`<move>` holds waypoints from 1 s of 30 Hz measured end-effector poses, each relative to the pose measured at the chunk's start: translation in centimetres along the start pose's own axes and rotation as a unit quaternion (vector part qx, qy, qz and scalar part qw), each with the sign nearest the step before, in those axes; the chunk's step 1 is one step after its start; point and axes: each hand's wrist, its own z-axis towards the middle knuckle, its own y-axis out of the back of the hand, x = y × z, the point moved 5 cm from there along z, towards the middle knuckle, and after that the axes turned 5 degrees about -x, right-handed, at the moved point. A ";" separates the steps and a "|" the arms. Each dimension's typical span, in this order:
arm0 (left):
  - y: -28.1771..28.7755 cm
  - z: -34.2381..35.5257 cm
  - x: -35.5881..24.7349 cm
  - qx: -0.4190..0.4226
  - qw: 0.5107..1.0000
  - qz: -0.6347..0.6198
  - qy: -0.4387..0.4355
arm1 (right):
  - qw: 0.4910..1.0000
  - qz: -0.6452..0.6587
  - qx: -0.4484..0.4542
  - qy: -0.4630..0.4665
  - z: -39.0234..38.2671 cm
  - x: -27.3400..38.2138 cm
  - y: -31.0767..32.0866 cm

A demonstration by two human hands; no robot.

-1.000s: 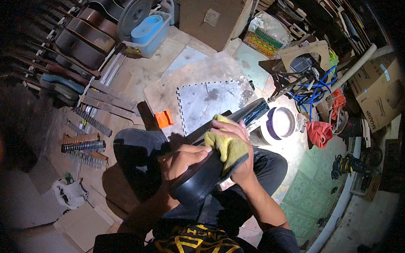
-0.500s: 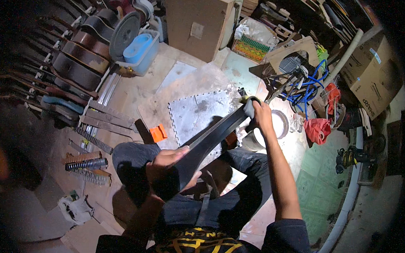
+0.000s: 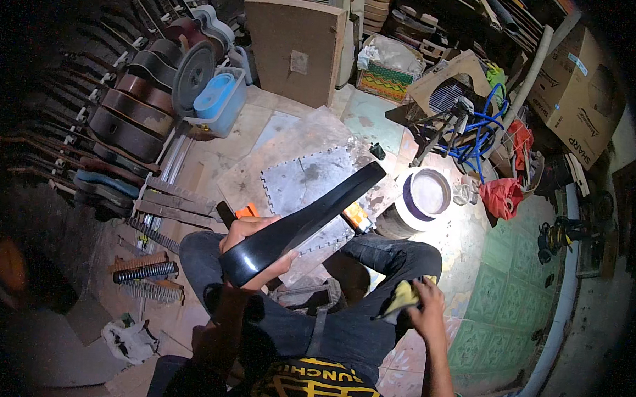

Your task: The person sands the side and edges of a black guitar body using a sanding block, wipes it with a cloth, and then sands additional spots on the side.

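My left hand (image 3: 241, 232) is closed around the broad near end of a long, glossy black tapered piece (image 3: 299, 229); its outline resembles an instrument neck, but its exact kind is unclear. The piece slants up and to the right above my lap, its narrow end free. Beside my right thigh, my right hand (image 3: 430, 313) grips a folded yellow and grey cloth (image 3: 403, 299), away from the black piece. Below the piece, a grey foam mat (image 3: 291, 172) with a toothed edge lies on the floor. An orange object (image 3: 246, 211) shows partly behind my left hand.
Several guitars (image 3: 133, 123) stand in a rack at the left, near a blue tub (image 3: 216, 98). A round white container (image 3: 426, 196) stands to the right of the mat. Coiled blue hose (image 3: 482, 138) and cardboard boxes (image 3: 578, 89) are at the far right. Combed bars (image 3: 148, 270) lie left.
My right hand, with the cloth, has left the narrow far end and come down beside my right thigh. My left hand still holds the black piece, which has turned, its broad end now further left.
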 end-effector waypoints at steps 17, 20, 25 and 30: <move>-1.5 -0.2 1.8 -0.008 0.994 0.026 -0.104 | 0.701 0.323 -0.016 0.636 4.8 38.7 8.1; -0.6 -0.6 2.3 0.007 0.991 0.000 -0.133 | 0.773 0.213 0.057 0.595 8.9 39.0 4.5; -0.8 -1.4 3.6 0.023 0.983 -0.041 -0.180 | 0.846 0.203 0.107 0.481 15.3 31.0 -1.7; 0.4 0.1 -1.9 -0.027 0.960 -0.030 -0.277 | 0.939 -0.004 -0.046 0.342 21.1 24.5 -2.0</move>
